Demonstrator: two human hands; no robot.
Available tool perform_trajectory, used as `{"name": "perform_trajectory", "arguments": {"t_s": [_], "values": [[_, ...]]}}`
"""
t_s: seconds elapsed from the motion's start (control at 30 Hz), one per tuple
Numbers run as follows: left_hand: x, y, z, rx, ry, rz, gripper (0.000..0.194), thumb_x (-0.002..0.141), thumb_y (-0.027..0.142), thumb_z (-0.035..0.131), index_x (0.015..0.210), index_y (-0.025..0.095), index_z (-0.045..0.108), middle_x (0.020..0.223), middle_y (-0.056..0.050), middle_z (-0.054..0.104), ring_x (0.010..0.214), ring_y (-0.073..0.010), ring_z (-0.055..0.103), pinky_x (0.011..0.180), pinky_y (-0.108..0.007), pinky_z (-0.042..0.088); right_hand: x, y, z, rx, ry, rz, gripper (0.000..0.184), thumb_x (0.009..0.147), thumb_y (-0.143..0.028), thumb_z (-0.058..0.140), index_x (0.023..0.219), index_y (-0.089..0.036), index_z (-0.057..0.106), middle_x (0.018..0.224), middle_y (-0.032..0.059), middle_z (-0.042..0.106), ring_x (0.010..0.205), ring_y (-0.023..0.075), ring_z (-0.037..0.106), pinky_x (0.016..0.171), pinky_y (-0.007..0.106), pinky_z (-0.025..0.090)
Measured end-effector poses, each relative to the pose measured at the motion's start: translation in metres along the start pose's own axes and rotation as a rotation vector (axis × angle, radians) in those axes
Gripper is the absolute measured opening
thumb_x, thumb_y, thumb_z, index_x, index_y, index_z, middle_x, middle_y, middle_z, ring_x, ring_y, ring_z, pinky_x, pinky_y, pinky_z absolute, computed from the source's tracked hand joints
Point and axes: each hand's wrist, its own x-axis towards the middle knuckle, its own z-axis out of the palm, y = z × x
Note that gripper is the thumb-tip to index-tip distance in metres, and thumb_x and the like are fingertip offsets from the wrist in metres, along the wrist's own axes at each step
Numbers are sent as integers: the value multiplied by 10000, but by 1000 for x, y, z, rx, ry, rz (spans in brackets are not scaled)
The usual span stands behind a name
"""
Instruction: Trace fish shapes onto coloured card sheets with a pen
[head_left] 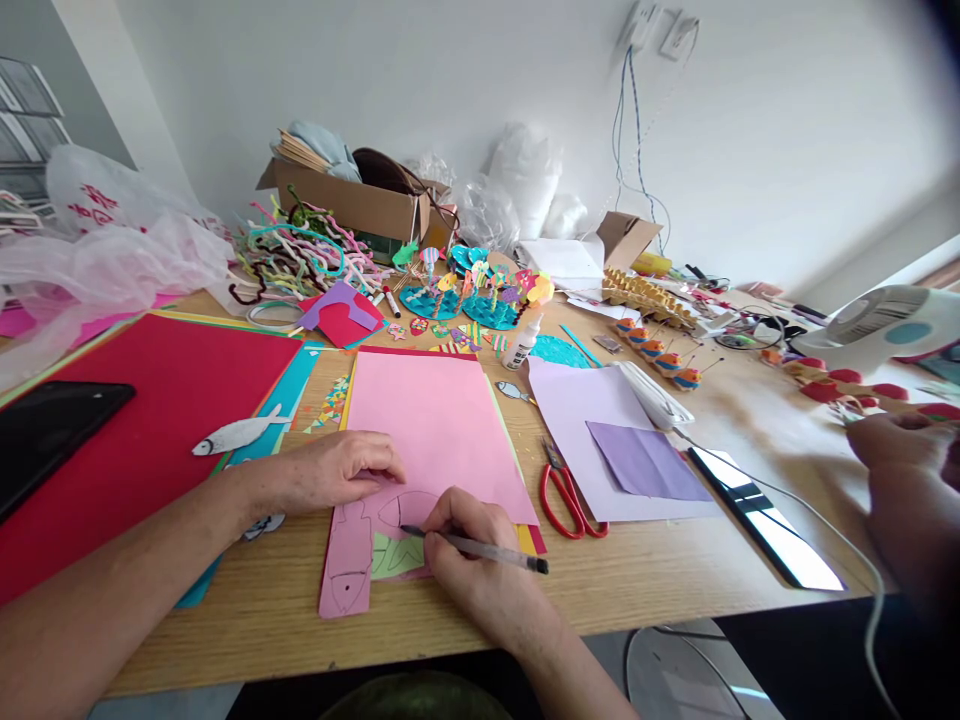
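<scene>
My right hand grips a black-ended gel pen. Its tip meets the lower part of a pink paper sheet, beside a drawn curved fish outline. My left hand rests on the sheet's left edge, fingers loosely bent and pressing it down. Below that hand, a pink strip bears a drawn fish with an eye. Light green paper with pen lines shows through a cut-away part between the strip and my right hand. More coloured sheets lie under the pink one.
Red-handled scissors and purple paper lie to the right; a glue bottle stands behind. A white paper fish and a phone lie on red card. Another person's hand is at far right.
</scene>
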Motion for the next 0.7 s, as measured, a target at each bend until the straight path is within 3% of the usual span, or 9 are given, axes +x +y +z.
{"name": "perform_trajectory", "arguments": {"t_s": [0.37, 0.7], "values": [[-1, 3, -1, 0, -7, -15, 298, 800, 46, 497, 1001, 210, 644, 959, -7, 630, 903, -161, 593, 809, -224, 430, 1, 7, 2, -33, 36, -38, 109, 680, -96, 459, 676, -185, 522, 526, -64, 461, 460, 80, 377, 438, 178, 279], [1, 13, -4, 11, -35, -22, 189, 783, 53, 502, 850, 191, 612, 866, -4, 589, 845, -156, 571, 766, -212, 421, 2, 10, 6, -105, 37, -136, 128, 716, -83, 470, 729, -179, 553, 524, -75, 455, 449, 73, 387, 449, 170, 292]]}}
